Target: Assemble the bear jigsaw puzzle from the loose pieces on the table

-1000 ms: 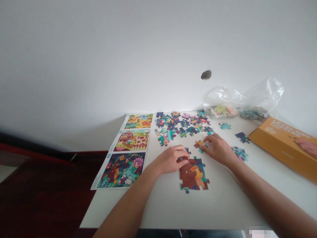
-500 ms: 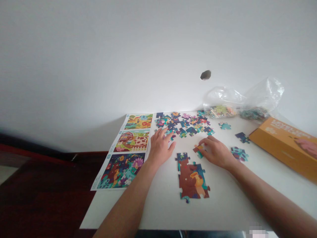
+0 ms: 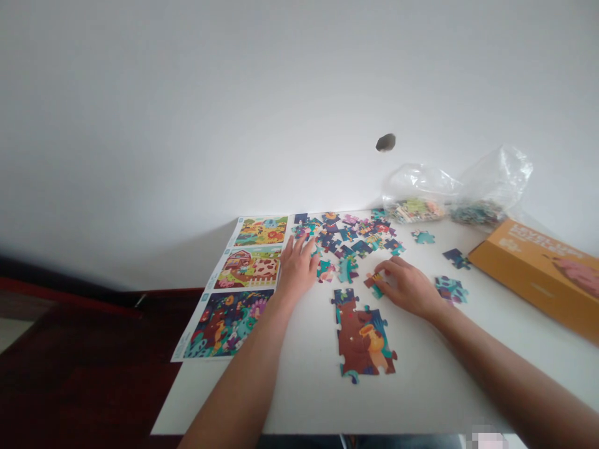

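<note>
My left hand (image 3: 299,265) lies with fingers apart at the left end of a spread of loose jigsaw pieces (image 3: 362,248), its fingertips touching or just over some of them. My right hand (image 3: 405,284) pinches a brown, orange and teal puzzle piece (image 3: 374,284) close to the table, right of the middle. Below, between my forearms, lies a joined section of puzzle (image 3: 353,340) with a brown bear and an orange honey pot. A teal piece (image 3: 347,269) and a pink-and-teal piece (image 3: 325,270) lie just above that section, right of my left hand.
A printed picture sheet (image 3: 210,287) with three scenes lies along the table's left edge. Two clear plastic bags (image 3: 416,202) of pieces stand by the wall. An orange puzzle box (image 3: 528,274) lies at the right, with a few separate pieces (image 3: 452,290) beside it.
My left hand has shifted slightly up and left. Two pieces now lie nearer the joined section, to the right of that hand. My right hand keeps its piece almost in place.
</note>
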Demonstrator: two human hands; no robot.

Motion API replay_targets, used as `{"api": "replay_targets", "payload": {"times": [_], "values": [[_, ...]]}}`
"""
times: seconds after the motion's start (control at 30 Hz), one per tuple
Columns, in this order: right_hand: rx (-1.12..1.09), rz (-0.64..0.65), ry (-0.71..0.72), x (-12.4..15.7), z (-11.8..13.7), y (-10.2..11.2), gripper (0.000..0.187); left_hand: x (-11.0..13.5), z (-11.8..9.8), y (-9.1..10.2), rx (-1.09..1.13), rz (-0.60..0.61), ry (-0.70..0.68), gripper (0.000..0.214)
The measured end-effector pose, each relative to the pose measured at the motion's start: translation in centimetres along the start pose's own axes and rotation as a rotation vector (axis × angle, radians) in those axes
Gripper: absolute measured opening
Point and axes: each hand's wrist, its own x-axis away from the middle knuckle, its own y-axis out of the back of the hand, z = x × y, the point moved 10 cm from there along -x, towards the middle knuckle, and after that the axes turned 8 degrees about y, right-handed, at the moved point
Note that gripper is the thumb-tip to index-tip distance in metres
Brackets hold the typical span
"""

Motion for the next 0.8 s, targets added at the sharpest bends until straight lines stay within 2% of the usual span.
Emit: {"api": "replay_targets", "payload": {"times": [0.07,0.13,0.33,0.47,0.6,0.7,0.8], "values": [[0.007,-0.004,-0.006,0.0,-0.1,0.0,0.024,-0.4,0.8,-0.5,-0.051,0.017,0.029,0.043],[0.01,-0.007,-0.008,0.0,-0.1,0.0,0.023,-0.4,0.7,-0.8,-0.079,0.039,0.01,0.042],[0.003,-0.016,-0.003,0.0,-0.1,-0.1,0.023,0.0,-0.9,0.3,-0.025,0.013,-0.062,0.032],[-0.003,-0.017,-0.008,0.0,-0.1,-0.2,0.024,0.8,-2.7,-0.9,0.004,0.121,-0.186,0.034],[-0.004,-0.031,-0.01,0.0,-0.1,-0.2,0.025,1.1,-3.3,-1.0,0.036,0.154,-0.206,0.025],[-0.014,-0.037,-0.008,0.0,-0.1,-0.1,0.025,0.8,-3.0,-0.2,0.043,0.104,-0.192,0.029],[-0.014,-0.031,-0.012,0.0,-0.1,-0.2,0.025,0.3,-1.6,0.2,-0.004,0.057,-0.098,0.044]]}}
